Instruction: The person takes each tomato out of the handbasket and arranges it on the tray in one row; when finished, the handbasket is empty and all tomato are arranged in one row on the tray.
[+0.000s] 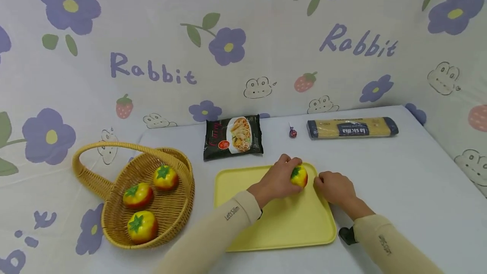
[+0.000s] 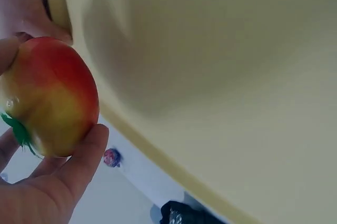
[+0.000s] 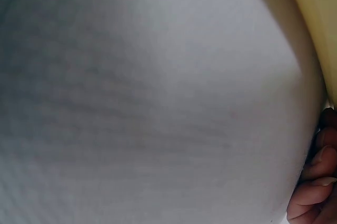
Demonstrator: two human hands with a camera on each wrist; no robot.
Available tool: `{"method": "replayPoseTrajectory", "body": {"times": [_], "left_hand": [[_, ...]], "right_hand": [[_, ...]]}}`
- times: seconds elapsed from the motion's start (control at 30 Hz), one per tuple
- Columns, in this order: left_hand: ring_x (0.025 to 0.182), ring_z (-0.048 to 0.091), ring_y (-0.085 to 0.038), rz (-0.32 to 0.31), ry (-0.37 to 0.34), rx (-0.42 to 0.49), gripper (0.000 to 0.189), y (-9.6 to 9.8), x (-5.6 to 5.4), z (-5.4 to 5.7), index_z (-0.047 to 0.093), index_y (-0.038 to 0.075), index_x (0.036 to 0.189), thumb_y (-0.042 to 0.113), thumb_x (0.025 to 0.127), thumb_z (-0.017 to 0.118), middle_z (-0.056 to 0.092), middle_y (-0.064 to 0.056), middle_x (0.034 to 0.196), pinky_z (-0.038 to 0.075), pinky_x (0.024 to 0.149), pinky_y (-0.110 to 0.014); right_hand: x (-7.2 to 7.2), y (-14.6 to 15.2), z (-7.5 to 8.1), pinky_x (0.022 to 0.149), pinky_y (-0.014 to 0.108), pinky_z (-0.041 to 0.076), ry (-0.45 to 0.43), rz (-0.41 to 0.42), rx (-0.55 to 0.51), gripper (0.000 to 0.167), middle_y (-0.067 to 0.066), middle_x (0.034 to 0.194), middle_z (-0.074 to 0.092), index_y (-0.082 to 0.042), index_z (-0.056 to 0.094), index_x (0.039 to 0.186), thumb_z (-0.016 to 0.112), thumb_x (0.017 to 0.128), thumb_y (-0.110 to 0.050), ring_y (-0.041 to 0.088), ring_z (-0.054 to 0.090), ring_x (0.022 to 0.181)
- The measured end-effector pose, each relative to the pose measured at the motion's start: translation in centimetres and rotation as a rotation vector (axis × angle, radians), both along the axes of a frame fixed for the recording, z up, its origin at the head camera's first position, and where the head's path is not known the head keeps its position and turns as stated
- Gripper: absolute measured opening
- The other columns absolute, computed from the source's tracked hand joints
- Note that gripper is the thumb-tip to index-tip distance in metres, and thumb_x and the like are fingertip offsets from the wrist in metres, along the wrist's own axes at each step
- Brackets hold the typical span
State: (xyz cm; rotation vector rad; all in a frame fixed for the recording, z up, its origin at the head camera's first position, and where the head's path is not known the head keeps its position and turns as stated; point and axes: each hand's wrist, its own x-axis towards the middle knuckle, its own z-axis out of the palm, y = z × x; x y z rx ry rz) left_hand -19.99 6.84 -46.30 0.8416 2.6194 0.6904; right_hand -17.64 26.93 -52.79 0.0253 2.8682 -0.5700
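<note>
Yellow in colour, the tray [image 1: 293, 223] lies on the white tabletop [image 1: 399, 164], in front of the person. The left hand [image 1: 277, 179] pinches a yellow-and-red fruit [image 1: 300, 176] between thumb and fingers, at the tray's far right corner; its green leafy crown is partly in view. Whether the fruit touches the tray surface cannot be determined.

The right hand [image 1: 336, 187] is at the tray's right edge, fingers curled, the thumb laid over the rim, pinching it. The two hands are near each other but apart. Both sleeves [image 1: 213, 231] are beige and bear dark lettering.

To the left of the tray, and apart from it, stands a wicker basket [image 1: 169, 208] with a tall arched handle. It contains three matching fruits [image 1: 142, 226], green crowns visible.

Beyond the tray, three items were noted from left to right: a black food packet [image 1: 233, 137] with a pictured dish, a small wrapped lollipop [image 1: 292, 132], and a long pasta pack [image 1: 352, 128] with dark ends. Behind them hangs a white cloth printed with purple flowers [image 1: 227, 45].
</note>
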Motion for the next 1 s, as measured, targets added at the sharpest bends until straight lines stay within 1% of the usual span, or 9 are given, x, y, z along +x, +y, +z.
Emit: {"method": "replayPoseTrajectory", "body": {"times": [0.1,0.3,0.47,0.57,0.67,0.8,0.9,1.0], "left_hand": [[0.096,0.052,-0.014,0.013,-0.011,-0.015,0.067,0.1,-0.1,-0.3,0.044,0.021,0.139,0.027,0.08,0.076,0.044,-0.007,0.127,0.046,0.085,-0.021],[0.098,0.051,-0.013,0.028,-0.019,-0.036,0.067,0.2,-0.2,-1.3,0.044,0.022,0.139,0.027,0.08,0.076,0.044,-0.006,0.127,0.046,0.088,-0.021],[0.101,0.052,-0.014,0.028,-0.012,-0.056,0.067,0.4,-0.2,-1.5,0.044,0.023,0.14,0.028,0.081,0.075,0.043,-0.005,0.13,0.046,0.091,-0.022],[0.106,0.051,-0.015,0.044,-0.015,-0.058,0.067,0.3,0.0,-1.5,0.044,0.024,0.14,0.028,0.081,0.076,0.043,-0.005,0.132,0.046,0.094,-0.023],[0.116,0.047,-0.018,0.051,-0.003,-0.06,0.068,0.0,0.2,-1.5,0.044,0.026,0.141,0.031,0.081,0.075,0.041,-0.006,0.138,0.045,0.097,-0.025],[0.133,0.037,-0.024,0.034,0.039,-0.046,0.071,-1.0,0.5,-1.1,0.041,0.025,0.143,0.035,0.081,0.075,0.035,-0.009,0.146,0.043,0.103,-0.033],[0.139,0.029,-0.026,0.0,0.078,-0.033,0.072,-2.3,0.7,-0.3,0.04,0.025,0.143,0.037,0.081,0.074,0.032,-0.01,0.15,0.04,0.107,-0.039],[0.142,0.025,-0.027,-0.043,0.111,-0.027,0.072,-4.0,0.7,0.9,0.039,0.024,0.144,0.035,0.082,0.074,0.03,-0.01,0.151,0.037,0.11,-0.043]], "right_hand": [[-0.1,-0.5,0.4,0.052,0.03,0.034,0.013,0.004,0.002,0.031,0.004,0.062,0.049,-0.011,0.057,0.074,0.04,0.096,-0.026,0.02,0.046,0.056],[-0.1,-1.0,0.6,0.052,0.031,0.035,0.019,0.009,0.005,0.032,0.004,0.062,0.049,-0.011,0.056,0.073,0.04,0.096,-0.026,0.02,0.046,0.056],[-0.3,-1.1,0.3,0.052,0.031,0.035,0.034,0.013,0.011,0.032,0.004,0.061,0.05,-0.012,0.055,0.072,0.04,0.096,-0.026,0.021,0.047,0.056],[-0.3,-1.2,0.1,0.052,0.031,0.035,0.035,0.013,0.006,0.032,0.004,0.062,0.05,-0.012,0.056,0.072,0.04,0.096,-0.027,0.021,0.047,0.056],[-0.3,-1.3,0.0,0.052,0.032,0.035,0.026,0.015,0.005,0.032,0.004,0.062,0.051,-0.011,0.056,0.072,0.041,0.095,-0.027,0.021,0.048,0.057],[-0.1,-1.3,-0.1,0.053,0.032,0.036,0.02,0.019,0.011,0.031,0.004,0.063,0.051,-0.011,0.056,0.074,0.041,0.095,-0.027,0.021,0.047,0.058],[-0.1,-1.2,-0.1,0.053,0.031,0.035,0.015,0.019,0.013,0.031,0.004,0.063,0.05,-0.011,0.056,0.074,0.041,0.095,-0.027,0.021,0.047,0.058],[-0.1,-0.9,0.0,0.052,0.031,0.034,0.012,0.018,0.006,0.031,0.004,0.062,0.049,-0.012,0.055,0.072,0.04,0.094,-0.027,0.021,0.047,0.057]]}}
